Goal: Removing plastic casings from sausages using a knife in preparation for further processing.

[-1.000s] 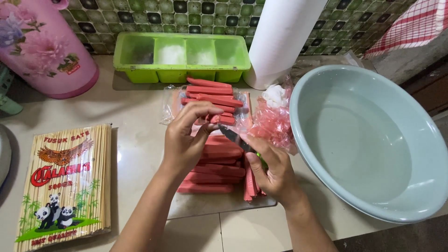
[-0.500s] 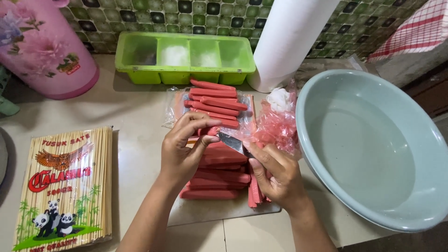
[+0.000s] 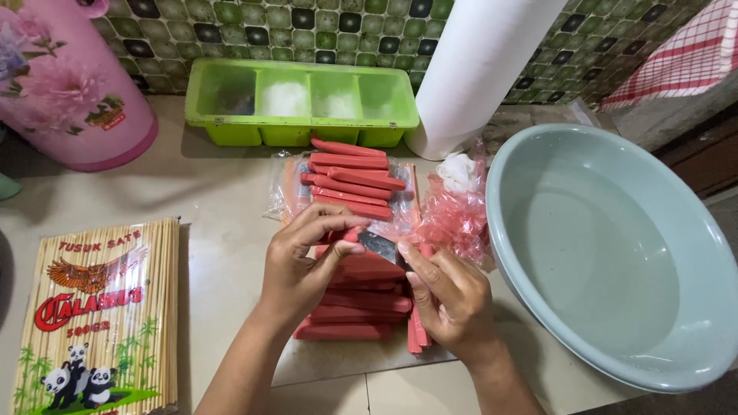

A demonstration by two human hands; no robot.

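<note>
tiled counter (image 3: 223,200): yellow skewer pack (image 3: 96,315) left, sausages (image 3: 350,173) centre.

Red sausages (image 3: 350,273) are seen beneath the grip; a lime-green tray (image 3: 301,104) beyond it; a pale grey-green basin (image 3: 615,253) to its right; a pink flowered flask (image 3: 65,84) and green-and-black mosaic tiles (image 3: 307,31) farther off.

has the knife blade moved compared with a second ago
Yes. The knife blade in the right hand has swung from pointing up-left across the sausage stack to nearly level, closer to the left hand.
</note>
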